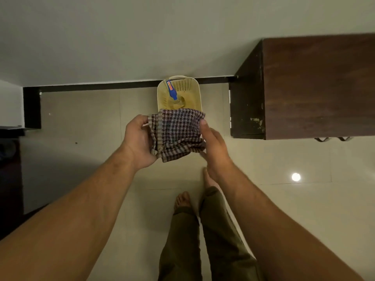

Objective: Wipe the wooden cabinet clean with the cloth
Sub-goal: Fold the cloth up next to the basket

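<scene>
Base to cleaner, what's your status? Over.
Both busy: left hand and right hand hold the checked woven cloth. Untouched: dark wooden cabinet, off right. Ahead on floor: cream plastic basket.

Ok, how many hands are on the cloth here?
2. The left hand grips the left edge of the checked cloth; the right hand pinches its right edge, thumb on top. Neither hand is hidden.

I see the cloth [178, 134] held at centre, the left hand [138, 142] gripping its 9 o'clock edge and the right hand [215, 147] pinching its 3 o'clock edge. At 12 o'clock a basket [194, 88] holds a bottle [172, 93]; the cabinet [316, 86] stands at 2 o'clock
</scene>
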